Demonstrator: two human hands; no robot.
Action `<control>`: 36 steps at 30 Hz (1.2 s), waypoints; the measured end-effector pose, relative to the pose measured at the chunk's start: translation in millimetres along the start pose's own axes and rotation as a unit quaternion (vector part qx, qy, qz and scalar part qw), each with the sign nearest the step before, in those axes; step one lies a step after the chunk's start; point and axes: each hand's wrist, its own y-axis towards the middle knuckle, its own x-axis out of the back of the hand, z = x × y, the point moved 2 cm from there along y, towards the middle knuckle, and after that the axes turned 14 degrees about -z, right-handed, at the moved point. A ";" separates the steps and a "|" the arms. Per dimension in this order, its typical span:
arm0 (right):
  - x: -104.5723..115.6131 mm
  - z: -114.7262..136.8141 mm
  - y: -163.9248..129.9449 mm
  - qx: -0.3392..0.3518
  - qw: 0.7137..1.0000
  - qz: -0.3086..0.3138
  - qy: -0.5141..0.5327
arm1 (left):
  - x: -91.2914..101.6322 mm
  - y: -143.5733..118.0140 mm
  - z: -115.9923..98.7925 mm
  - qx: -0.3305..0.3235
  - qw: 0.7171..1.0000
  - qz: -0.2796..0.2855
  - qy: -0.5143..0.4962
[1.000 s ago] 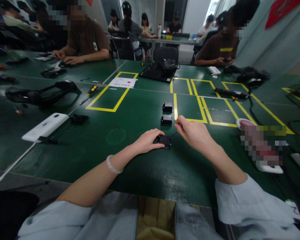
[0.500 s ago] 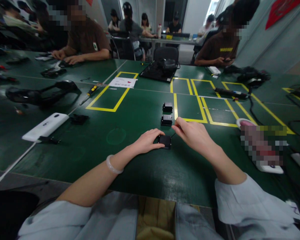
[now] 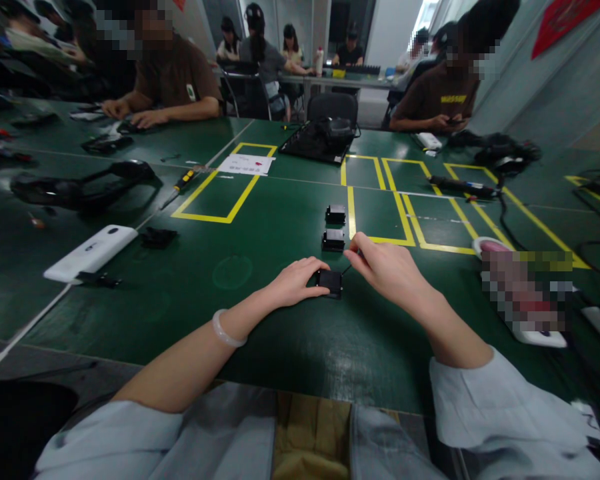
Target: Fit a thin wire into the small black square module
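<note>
A small black rectangular block (image 3: 329,283) lies on the green table in front of me. My left hand (image 3: 300,280) grips it from the left, thumb at the near side and fingers at the far side. From the right, my right hand (image 3: 380,263) pinches a thin dark rod (image 3: 347,271), whose tip meets or comes close to the block's upper right edge. The rod's other end is hidden by my fingers, and I cannot tell its kind. Just beyond stand two similar black blocks, a nearer one (image 3: 333,240) and a farther one (image 3: 336,214).
On the left lie a white power bank-like device (image 3: 91,253), a screwdriver (image 3: 180,187) and a black frame (image 3: 85,185). A white-rimmed object (image 3: 540,339), partly blurred, lies at right. Yellow tape outlines (image 3: 380,239) mark the table. Co-workers sit across it.
Hardly anything differs. My right hand has shifted very slightly at the rod; my left hand and the block stay in place.
</note>
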 end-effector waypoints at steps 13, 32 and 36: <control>-2.4 0.0 -0.8 0.005 0.999 -0.027 0.031 | 2.8 1.2 -3.7 -0.001 1.000 0.008 0.007; 1.6 0.7 -1.3 0.009 1.000 -0.009 0.022 | 2.2 0.1 -1.1 -0.001 1.000 0.000 -0.008; -0.4 0.0 0.3 -0.002 1.000 0.010 -0.027 | 2.0 0.2 -1.8 0.000 1.000 0.004 -0.005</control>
